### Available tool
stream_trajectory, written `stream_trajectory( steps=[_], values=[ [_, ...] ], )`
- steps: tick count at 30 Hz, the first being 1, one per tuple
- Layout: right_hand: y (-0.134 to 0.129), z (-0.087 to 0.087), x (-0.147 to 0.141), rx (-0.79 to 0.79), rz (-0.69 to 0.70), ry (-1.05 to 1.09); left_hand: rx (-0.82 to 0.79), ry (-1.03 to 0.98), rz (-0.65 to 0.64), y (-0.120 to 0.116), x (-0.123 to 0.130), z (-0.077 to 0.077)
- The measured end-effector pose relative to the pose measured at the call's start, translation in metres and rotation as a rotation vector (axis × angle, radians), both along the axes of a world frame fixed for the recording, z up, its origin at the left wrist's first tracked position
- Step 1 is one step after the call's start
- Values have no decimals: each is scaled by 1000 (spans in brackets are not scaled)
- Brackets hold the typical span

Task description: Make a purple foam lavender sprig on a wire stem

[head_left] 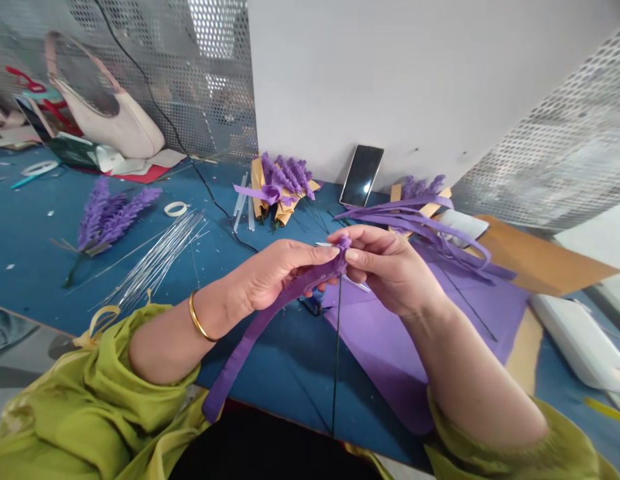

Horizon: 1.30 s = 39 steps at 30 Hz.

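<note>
In the head view my left hand (277, 270) pinches a long purple strip (245, 343) near its upper end; the strip hangs down toward the table's front edge. Opposite it, my right hand (387, 267) pinches the small purple flower head (343, 248) where the strip meets the top of a thin dark green wire stem (337, 360). The stem drops straight down between my hands. Both hands' fingertips nearly meet at the flower head and partly hide it. Under my hands, something blue and a white stick are mostly covered.
Purple sheets (385, 353) and loose purple strips (425, 217) lie at right beside brown paper (550, 257) and a white box (580, 340). A phone (363, 175) leans on the board. Wrapped lavender bunches (287, 180), wires (153, 260), another bunch (113, 217) and a handbag (110, 120) lie left.
</note>
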State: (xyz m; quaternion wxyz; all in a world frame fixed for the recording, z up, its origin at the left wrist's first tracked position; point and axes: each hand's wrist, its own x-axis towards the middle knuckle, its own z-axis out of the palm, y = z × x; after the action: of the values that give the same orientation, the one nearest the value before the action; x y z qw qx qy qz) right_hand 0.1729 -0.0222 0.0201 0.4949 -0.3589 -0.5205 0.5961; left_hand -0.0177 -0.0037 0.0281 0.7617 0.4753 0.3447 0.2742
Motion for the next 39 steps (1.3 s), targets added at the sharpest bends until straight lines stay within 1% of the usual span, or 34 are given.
stream_trajectory(
  steps=[5,8,11,19,25,32,35,39],
  values=[
    [-1,1,0,-4,-2,-2,25,27,-36,3,-2,1],
    [0,0,0,-1,5,9,76,83,-49,3,-1,3],
    [1,-1,1,9,29,13,81,148,-53,2,-1,5],
    [-1,2,3,52,98,-109,117,177,-93,3,-1,2],
    [-4,6,1,75,116,-201,147,210,-127,1,-1,6],
    [-10,13,-3,129,-2,-416,118,216,-110,2,-1,7],
    [-13,15,-7,156,-107,-530,123,221,-103,1,-1,8],
    [-16,14,-13,202,-253,-643,178,258,-80,0,-1,9]
  ],
)
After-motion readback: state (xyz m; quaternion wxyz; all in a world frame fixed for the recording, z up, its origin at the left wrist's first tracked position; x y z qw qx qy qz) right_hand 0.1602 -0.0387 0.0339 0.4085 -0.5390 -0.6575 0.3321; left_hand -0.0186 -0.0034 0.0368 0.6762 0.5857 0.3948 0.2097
